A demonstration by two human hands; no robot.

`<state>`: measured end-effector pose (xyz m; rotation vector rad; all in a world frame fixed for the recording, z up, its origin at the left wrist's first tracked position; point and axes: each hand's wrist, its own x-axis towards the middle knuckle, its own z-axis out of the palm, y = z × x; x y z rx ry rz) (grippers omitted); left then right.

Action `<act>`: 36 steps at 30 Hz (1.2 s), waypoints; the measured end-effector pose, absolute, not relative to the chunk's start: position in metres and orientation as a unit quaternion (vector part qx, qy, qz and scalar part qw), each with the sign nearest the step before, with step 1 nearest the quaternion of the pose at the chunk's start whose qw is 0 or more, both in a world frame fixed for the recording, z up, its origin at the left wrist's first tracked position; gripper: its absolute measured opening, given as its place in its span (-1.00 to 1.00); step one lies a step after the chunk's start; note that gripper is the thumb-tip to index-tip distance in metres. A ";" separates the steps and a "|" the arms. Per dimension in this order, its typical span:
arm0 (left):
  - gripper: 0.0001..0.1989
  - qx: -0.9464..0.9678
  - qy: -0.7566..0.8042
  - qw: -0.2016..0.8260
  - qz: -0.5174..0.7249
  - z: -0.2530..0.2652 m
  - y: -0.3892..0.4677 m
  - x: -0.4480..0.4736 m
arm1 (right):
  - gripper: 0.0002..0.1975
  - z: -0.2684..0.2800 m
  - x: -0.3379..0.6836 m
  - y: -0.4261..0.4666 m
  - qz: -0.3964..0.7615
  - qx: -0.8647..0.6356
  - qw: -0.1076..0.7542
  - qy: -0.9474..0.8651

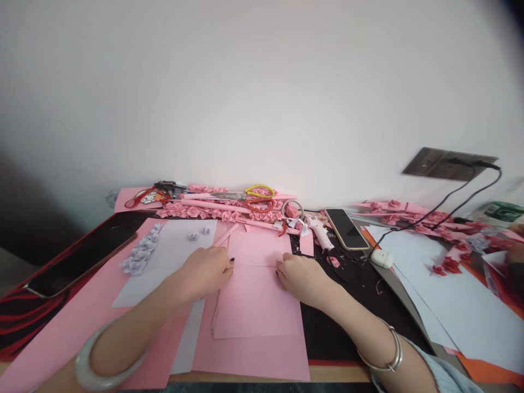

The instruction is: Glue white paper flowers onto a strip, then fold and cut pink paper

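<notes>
1. Head view: a pink paper stack (257, 308) is seen lying between two bare hands, laid over a larger pink sheet (249, 360), by which a smooth base seems to be provided. Several layers are suggested by the uneven left edge.
2. The left edge of the stack, near its upper part, is met by the left hand (207, 270). Its fingers are curled inward, with the thumb laid close; whether the paper is pinched or only pressed cannot be told.
3. The right edge is met at a matching height by the right hand (305, 278), its fingers likewise bent under. The gap within them is hidden, so a firm hold cannot be confirmed. By this pairing the paper is probably steadied evenly on both sides.
4. Between the thumbs a straight line is shown across the paper; whether it is a fold or an edge cannot be told.
5. Left of the stack, a white sheet (172, 281) is overlapped by a row of pale paper flowers (141, 254), perhaps set aside there for safety.
6. Beyond the stack, scissors (233, 196) and a glue gun (320, 233) are placed, presumably within reach yet out of the way.
</notes>
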<state>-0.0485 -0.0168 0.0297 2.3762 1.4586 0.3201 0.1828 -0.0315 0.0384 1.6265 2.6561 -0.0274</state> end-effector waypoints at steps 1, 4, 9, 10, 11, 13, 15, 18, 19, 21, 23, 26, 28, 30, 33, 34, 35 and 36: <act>-0.72 0.828 0.529 0.153 0.107 0.031 -0.017 -0.048 | -0.75 0.036 0.182 -0.030 -0.016 0.527 0.006 0.850; -0.73 0.819 0.554 0.125 0.084 0.032 -0.016 -0.047 | -0.78 0.027 0.182 -0.024 -0.048 0.537 -0.036 0.841; -0.73 0.830 0.531 0.151 0.074 0.027 -0.004 -0.052 | -0.90 0.015 0.189 -0.009 -0.126 0.528 -0.114 0.832; -0.75 0.831 0.528 0.156 0.078 0.027 -0.001 -0.054 | -0.90 0.013 0.190 -0.007 -0.141 0.523 -0.123 0.831; -0.77 0.832 0.525 0.161 0.084 0.026 0.001 -0.055 | -0.90 0.012 0.192 -0.005 -0.153 0.519 -0.131 0.831; -0.82 0.834 0.516 0.169 0.097 0.026 0.005 -0.057 | -0.91 0.011 0.194 -0.003 -0.168 0.514 -0.142 0.829; -0.86 0.838 0.504 0.177 0.108 0.027 0.006 -0.058 | -0.90 0.012 0.194 -0.002 -0.173 0.511 -0.151 0.828; -0.89 0.844 0.491 0.179 0.120 0.026 0.006 -0.059 | -0.88 0.014 0.194 -0.002 -0.169 0.509 -0.158 0.829; -0.89 0.846 0.488 0.177 0.123 0.025 0.006 -0.058 | -0.87 0.015 0.194 -0.003 -0.163 0.510 -0.160 0.829; -0.89 0.849 0.484 0.167 0.131 0.023 0.006 -0.057 | -0.87 0.017 0.194 -0.003 -0.147 0.514 -0.161 0.830; -0.88 0.852 0.481 0.154 0.139 0.022 0.005 -0.056 | -0.86 0.019 0.194 -0.003 -0.130 0.521 -0.159 0.829; -0.86 0.860 0.470 0.139 0.141 0.021 0.004 -0.053 | -0.86 0.021 0.194 -0.003 -0.111 0.531 -0.146 0.827; -0.85 0.868 0.459 0.133 0.138 0.022 0.002 -0.052 | -0.85 0.021 0.195 -0.004 -0.102 0.534 -0.135 0.828; -0.84 0.875 0.447 0.129 0.132 0.022 0.001 -0.052 | -0.83 0.020 0.195 -0.004 -0.095 0.534 -0.121 0.831; -0.81 0.884 0.433 0.125 0.122 0.023 0.000 -0.052 | -0.82 0.020 0.194 -0.005 -0.083 0.535 -0.095 0.835; -0.80 0.887 0.430 0.123 0.117 0.024 0.000 -0.052 | -0.82 0.021 0.193 -0.005 -0.077 0.535 -0.086 0.837; -0.79 0.889 0.427 0.122 0.113 0.024 0.000 -0.052 | -0.82 0.022 0.193 -0.005 -0.071 0.533 -0.076 0.840; -0.78 0.891 0.425 0.120 0.108 0.025 -0.001 -0.053 | -0.82 0.023 0.192 -0.006 -0.065 0.529 -0.065 0.844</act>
